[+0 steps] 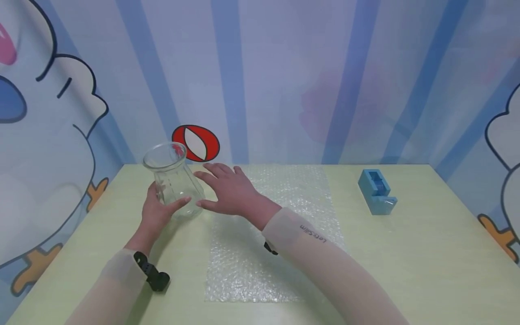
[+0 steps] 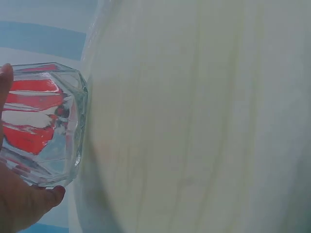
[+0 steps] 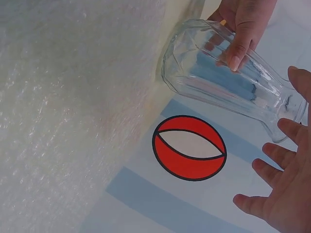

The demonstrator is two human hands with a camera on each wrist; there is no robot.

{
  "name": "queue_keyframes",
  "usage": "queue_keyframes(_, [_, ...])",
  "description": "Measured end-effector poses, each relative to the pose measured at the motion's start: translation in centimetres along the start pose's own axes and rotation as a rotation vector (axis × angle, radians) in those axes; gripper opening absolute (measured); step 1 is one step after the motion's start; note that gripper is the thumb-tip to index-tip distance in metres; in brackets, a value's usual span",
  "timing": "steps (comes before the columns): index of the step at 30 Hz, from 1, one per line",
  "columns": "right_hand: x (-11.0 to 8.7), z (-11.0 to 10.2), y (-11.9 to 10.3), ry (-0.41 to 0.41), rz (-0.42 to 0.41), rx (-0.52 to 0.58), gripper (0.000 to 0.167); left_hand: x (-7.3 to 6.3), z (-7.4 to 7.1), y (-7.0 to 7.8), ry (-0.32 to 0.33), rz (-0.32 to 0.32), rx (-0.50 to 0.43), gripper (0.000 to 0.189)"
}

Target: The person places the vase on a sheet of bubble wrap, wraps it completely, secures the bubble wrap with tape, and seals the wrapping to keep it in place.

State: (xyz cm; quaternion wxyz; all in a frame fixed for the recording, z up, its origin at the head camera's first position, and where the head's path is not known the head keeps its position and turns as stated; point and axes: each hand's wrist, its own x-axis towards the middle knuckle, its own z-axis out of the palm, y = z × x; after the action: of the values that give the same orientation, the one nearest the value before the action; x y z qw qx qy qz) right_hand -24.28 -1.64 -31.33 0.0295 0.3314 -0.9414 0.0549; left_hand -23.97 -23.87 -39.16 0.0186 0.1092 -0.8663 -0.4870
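A clear glass vase (image 1: 178, 183) with a flared rim and faceted sides is at the left of the table, leaning slightly. My left hand (image 1: 156, 212) grips its lower body, thumb on the near side; in the left wrist view the hand (image 2: 22, 201) shows only partly beside the vase's base (image 2: 80, 126). Whether the base touches the table, I cannot tell. To the right of the vase is my right hand (image 1: 231, 192), fingers spread and holding nothing. Beneath the right arm, a sheet of bubble wrap (image 1: 252, 271) lies flat.
A blue tape dispenser (image 1: 375, 194) stands on the right side of the pale yellow table (image 1: 426, 262). Behind the table's far edge hangs a striped blue backdrop (image 1: 276, 81) with cartoon figures and a red-and-white ball print (image 3: 189, 148).
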Motion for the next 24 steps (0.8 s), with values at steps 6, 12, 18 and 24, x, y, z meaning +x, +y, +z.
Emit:
queue_keyframes(6, [-0.3,-0.2,0.3,-0.002,0.003,-0.003,0.073,-0.2,-0.2,0.0,0.013,0.001,-0.005,0.11])
queue_keyframes(12, [-0.5,-0.5,0.6,0.028,-0.012,0.008,0.073,-0.2,-0.6,0.1,0.037,0.012,0.01,0.109])
queue_keyframes(18, [-0.8,-0.8,0.6,0.053,-0.017,0.024,0.073,-0.3,-0.7,0.4,0.051,0.013,0.012,0.108])
queue_keyframes(24, [-1.3,-1.3,0.5,0.081,-0.038,0.006,0.074,-0.7,-0.7,1.0,0.088,0.041,0.023,0.107])
